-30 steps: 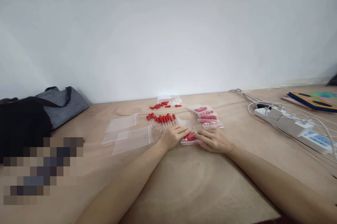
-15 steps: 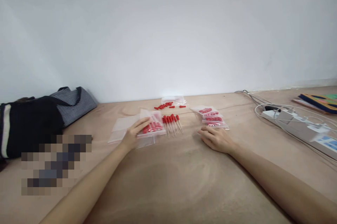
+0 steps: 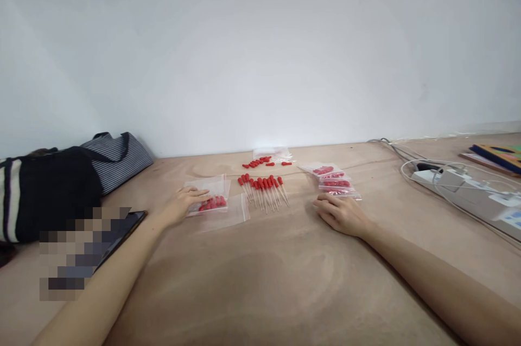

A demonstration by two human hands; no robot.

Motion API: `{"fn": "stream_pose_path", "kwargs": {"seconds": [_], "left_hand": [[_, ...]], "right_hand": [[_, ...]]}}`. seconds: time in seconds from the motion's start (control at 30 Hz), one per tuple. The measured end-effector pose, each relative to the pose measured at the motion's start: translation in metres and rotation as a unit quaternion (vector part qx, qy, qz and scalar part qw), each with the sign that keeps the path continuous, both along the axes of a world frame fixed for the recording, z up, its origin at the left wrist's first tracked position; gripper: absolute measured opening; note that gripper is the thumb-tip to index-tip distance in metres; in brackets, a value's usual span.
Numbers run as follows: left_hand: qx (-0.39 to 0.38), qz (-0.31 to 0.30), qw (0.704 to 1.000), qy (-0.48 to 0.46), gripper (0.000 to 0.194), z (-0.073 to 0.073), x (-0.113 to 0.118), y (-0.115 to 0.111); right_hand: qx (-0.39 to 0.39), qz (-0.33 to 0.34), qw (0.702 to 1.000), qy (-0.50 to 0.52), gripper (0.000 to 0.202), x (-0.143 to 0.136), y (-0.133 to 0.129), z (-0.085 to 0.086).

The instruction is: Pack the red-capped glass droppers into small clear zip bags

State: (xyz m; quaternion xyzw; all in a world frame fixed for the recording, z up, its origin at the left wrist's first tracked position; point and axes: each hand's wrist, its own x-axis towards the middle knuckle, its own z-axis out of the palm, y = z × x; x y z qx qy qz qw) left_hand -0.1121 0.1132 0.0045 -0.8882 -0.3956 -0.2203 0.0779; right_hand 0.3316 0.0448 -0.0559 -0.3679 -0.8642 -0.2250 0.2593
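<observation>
My left hand (image 3: 184, 204) lies with outstretched fingers on a clear zip bag (image 3: 214, 192) that has red-bulbed droppers in it. That bag rests over more clear bags, one of which (image 3: 228, 215) sticks out in front. Between my hands, several droppers (image 3: 265, 186) with red bulbs and pale thin tubes lie in a fanned row. My right hand (image 3: 340, 215) rests on the table with its fingers curled together, nothing visible in them. Just beyond it, an overlapping stack of zip bags (image 3: 336, 183) contains more red bulbs.
Loose red bulbs (image 3: 257, 162) lie at the back beside a clear bag (image 3: 268, 153) and thin tubes. A power strip (image 3: 468, 194) with cables stands on the right. On the left are a black bag (image 3: 52, 194) and a phone-like dark object (image 3: 126, 229), partly blurred.
My left hand has moved left with the bag of droppers and laid it on the other bags. More of the fanned droppers now show. The right hand stays put.
</observation>
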Motion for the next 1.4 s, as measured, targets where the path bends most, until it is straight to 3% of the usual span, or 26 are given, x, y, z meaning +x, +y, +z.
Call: {"fn": "stream_pose_path", "kwargs": {"seconds": [0.13,0.23,0.3,0.53,0.67,0.73,0.87,0.9,0.97,1.03,1.07,1.2,1.4], "left_hand": [[-0.015,-0.002,1.0,0.025,0.03,-0.004,0.034,-0.025],[0.022,-0.045,0.997,0.066,0.039,-0.016,0.068,-0.042],[0.031,-0.057,0.995,0.077,0.028,-0.022,0.083,-0.046],[0.089,-0.029,0.992,0.08,0.044,-0.022,0.094,-0.045],[0.109,-0.017,0.992,0.066,0.04,-0.018,0.099,-0.07],[0.085,-0.039,0.993,0.068,0.039,-0.015,0.104,-0.089],[-0.105,-0.1,0.988,0.042,0.027,-0.009,0.113,-0.116],[-0.136,-0.095,0.986,0.027,0.024,-0.007,0.115,-0.118],[-0.171,-0.063,0.983,0.005,0.042,-0.006,0.116,-0.118],[-0.199,-0.015,0.98,0.01,0.062,-0.007,0.117,-0.115],[-0.22,0.007,0.975,0.021,0.068,-0.008,0.117,-0.114],[-0.286,0.039,0.956,0.056,0.072,-0.014,0.121,-0.119],[-0.297,-0.011,0.954,0.047,0.07,-0.025,0.134,-0.138]], "right_hand": [[-0.017,-0.002,1.0,-0.006,0.018,-0.003,-0.001,0.003],[-0.028,-0.003,1.0,-0.008,0.019,-0.006,-0.003,0.005],[-0.029,-0.004,1.0,-0.006,0.02,-0.008,-0.004,0.006],[-0.037,-0.019,0.999,-0.001,0.022,-0.012,-0.005,0.007],[-0.042,-0.016,0.999,0.003,0.023,-0.013,-0.006,0.007],[-0.048,-0.011,0.999,0.015,0.023,-0.013,-0.007,0.005],[-0.094,-0.024,0.99,0.107,0.019,-0.025,-0.003,0.003],[-0.124,-0.035,0.982,0.14,0.017,-0.031,0.001,0.004],[-0.211,-0.079,0.951,0.213,0.013,-0.047,0.012,0.009],[-0.312,-0.173,0.886,0.297,0.015,-0.065,0.03,0.016],[-0.329,-0.201,0.87,0.308,0.017,-0.074,0.041,0.019],[-0.386,-0.265,0.828,0.308,0.026,-0.099,0.086,0.029],[-0.421,-0.323,0.797,0.288,0.018,-0.113,0.119,0.037]]}}
